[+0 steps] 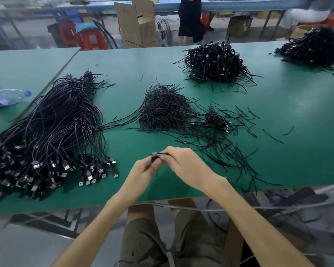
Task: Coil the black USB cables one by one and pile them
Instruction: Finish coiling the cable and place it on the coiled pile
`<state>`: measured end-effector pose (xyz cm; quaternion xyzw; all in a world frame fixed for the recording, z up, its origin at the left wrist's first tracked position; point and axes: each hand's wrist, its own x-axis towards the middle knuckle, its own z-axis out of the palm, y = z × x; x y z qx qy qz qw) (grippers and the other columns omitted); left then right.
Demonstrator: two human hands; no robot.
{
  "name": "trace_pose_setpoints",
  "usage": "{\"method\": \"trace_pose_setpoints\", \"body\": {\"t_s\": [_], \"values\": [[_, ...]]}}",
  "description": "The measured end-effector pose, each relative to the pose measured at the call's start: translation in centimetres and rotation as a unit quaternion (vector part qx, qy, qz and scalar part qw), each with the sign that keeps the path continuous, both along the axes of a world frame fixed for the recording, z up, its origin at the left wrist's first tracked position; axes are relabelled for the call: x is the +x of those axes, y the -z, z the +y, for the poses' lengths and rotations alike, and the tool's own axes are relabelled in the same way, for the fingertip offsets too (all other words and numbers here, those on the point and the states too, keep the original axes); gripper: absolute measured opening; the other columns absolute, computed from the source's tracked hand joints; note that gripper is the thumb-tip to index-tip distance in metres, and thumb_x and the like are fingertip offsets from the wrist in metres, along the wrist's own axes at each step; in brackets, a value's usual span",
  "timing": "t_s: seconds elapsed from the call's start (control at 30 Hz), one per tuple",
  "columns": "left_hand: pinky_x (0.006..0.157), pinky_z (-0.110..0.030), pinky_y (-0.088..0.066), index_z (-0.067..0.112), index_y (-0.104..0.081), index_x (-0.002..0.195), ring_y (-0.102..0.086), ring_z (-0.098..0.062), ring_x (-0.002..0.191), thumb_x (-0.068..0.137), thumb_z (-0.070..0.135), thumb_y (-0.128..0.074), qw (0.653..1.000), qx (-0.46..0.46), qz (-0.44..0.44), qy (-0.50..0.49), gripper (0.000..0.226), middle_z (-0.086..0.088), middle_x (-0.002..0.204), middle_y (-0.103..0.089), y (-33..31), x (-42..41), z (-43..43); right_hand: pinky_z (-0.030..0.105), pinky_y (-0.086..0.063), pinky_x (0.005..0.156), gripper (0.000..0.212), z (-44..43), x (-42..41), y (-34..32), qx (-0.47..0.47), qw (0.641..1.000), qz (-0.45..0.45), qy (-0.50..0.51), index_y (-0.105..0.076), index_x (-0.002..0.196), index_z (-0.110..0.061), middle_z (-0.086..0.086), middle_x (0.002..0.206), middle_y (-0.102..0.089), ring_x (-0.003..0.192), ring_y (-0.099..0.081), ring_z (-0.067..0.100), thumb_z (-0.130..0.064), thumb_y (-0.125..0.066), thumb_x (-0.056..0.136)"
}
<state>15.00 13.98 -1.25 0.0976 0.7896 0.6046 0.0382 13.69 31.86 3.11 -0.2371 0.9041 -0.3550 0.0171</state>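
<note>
Left hand (146,170) & right hand (185,164) both pinch one black USB cable (159,154) near table (278,151) edge, I'd guess to coil it, w/ uncoiled bundle (56,122) within reach.

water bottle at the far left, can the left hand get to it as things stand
Probably not right away: the left hand pinches a cable with the right hand, and the big cable bundle lies between it and the water bottle.
</note>
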Motion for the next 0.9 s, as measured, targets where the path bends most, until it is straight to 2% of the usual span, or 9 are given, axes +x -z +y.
{"method": "trace_pose_setpoints", "body": {"t_s": [0.07, 0.17, 0.27, 0.33, 0.43, 0.57, 0.67, 0.8, 0.9], "values": [[0.102, -0.024, -0.048, 0.011, -0.063, 0.131, -0.062, -0.012, 0.122, 0.103, 0.03, -0.043, 0.974, 0.211, -0.08, -0.002, 0.039, 0.001, 0.127, -0.071, -0.6, -0.3, 0.6, 0.036, -0.035, 0.064, 0.02, -0.5, 0.6, 0.1, 0.0, 1.0, 0.016, -0.013, -0.052, 0.093, -0.014, -0.004, 0.078, -0.053, 0.066, -0.045, 0.015, -0.023, -0.043, 0.108], [0.102, -0.03, -0.05, 0.003, -0.05, 0.141, -0.057, -0.019, 0.132, 0.109, 0.031, -0.026, 0.898, 0.415, -0.146, -0.005, 0.048, -0.008, 0.141, -0.061, -1.8, -0.8, 1.2, 0.04, -0.038, 0.07, 0.021, -1.3, 1.3, 1.2, 0.049, 0.997, 0.056, -0.022, -0.052, 0.096, -0.009, 0.009, 0.087, -0.065, 0.077, -0.053, 0.03, -0.021, -0.041, 0.108], [0.09, -0.027, -0.05, 0.006, -0.06, 0.123, -0.071, -0.011, 0.095, 0.11, 0.03, -0.029, 0.827, 0.532, -0.176, -0.043, 0.041, 0.001, 0.108, -0.073, -3.0, -1.4, 0.4, 0.038, -0.042, 0.077, 0.014, -1.0, 1.4, 2.8, 0.085, 0.994, 0.066, -0.032, -0.057, 0.099, -0.007, 0.009, 0.096, -0.07, 0.076, -0.05, 0.024, -0.011, -0.045, 0.105], [0.07, -0.023, -0.044, 0.012, -0.06, 0.099, -0.048, -0.008, 0.056, 0.11, 0.027, -0.035, 0.806, 0.559, -0.187, -0.043, 0.031, 0.008, 0.069, -0.053, -3.7, -1.3, -0.6, 0.033, -0.041, 0.076, 0.015, 0.0, 1.1, 3.5, 0.095, 0.993, 0.064, -0.017, -0.058, 0.095, -0.009, 0.005, 0.098, -0.072, 0.075, -0.047, 0.018, -0.005, -0.046, 0.103], [0.058, -0.023, -0.032, 0.015, -0.056, 0.081, -0.023, -0.011, 0.05, 0.107, 0.03, -0.042, 0.878, 0.453, -0.152, -0.023, 0.033, 0.008, 0.06, -0.028, -3.9, -0.5, -1.6, 0.03, -0.037, 0.079, 0.018, 1.7, -0.5, 3.8, 0.124, 0.99, 0.069, 0.012, -0.06, 0.094, -0.009, 0.005, 0.097, -0.072, 0.082, -0.055, 0.023, -0.008, -0.045, 0.104], [0.054, -0.022, -0.029, 0.014, -0.063, 0.075, -0.029, -0.014, 0.051, 0.103, 0.029, -0.051, 0.974, 0.201, -0.091, 0.058, 0.034, 0.004, 0.055, -0.038, -3.3, 0.4, -1.5, 0.033, -0.037, 0.084, 0.02, 2.8, -2.6, 3.1, 0.162, 0.98, 0.111, 0.025, -0.06, 0.091, -0.011, 0.001, 0.094, -0.072, 0.086, -0.056, 0.024, -0.017, -0.045, 0.103], [0.055, -0.023, -0.043, -0.001, -0.066, 0.084, -0.051, -0.018, 0.05, 0.102, 0.018, -0.047, 0.99, 0.053, -0.053, 0.118, 0.032, -0.006, 0.059, -0.058, -2.7, 0.7, -0.6, 0.034, -0.035, 0.082, 0.047, 1.9, -2.8, 2.1, 0.15, 0.977, 0.151, 0.03, -0.063, 0.088, -0.011, -0.001, 0.088, -0.072, 0.082, -0.056, 0.024, -0.038, -0.026, 0.099], [0.087, -0.033, -0.057, -0.014, -0.064, 0.111, -0.073, -0.033, 0.086, 0.104, 0.002, -0.042, 0.994, 0.037, -0.044, 0.091, 0.028, -0.023, 0.098, -0.074, -1.3, 0.6, 0.2, 0.035, -0.037, 0.084, 0.03, 0.4, -2.4, 2.0, 0.107, 0.981, 0.158, 0.026, -0.066, 0.093, -0.009, 0.002, 0.087, -0.071, 0.082, -0.055, 0.024, -0.029, -0.048, 0.105], [0.103, -0.03, -0.05, -0.007, -0.06, 0.129, -0.07, -0.024, 0.114, 0.105, 0.004, -0.042, 0.996, 0.046, -0.038, 0.069, 0.032, -0.017, 0.121, -0.071, -0.6, 0.4, 0.3, 0.035, -0.037, 0.079, 0.024, -0.2, -1.4, 1.9, 0.032, 0.986, 0.153, 0.052, -0.066, 0.092, -0.007, 0.006, 0.079, -0.065, 0.074, -0.043, 0.017, -0.022, -0.052, 0.105]]}}
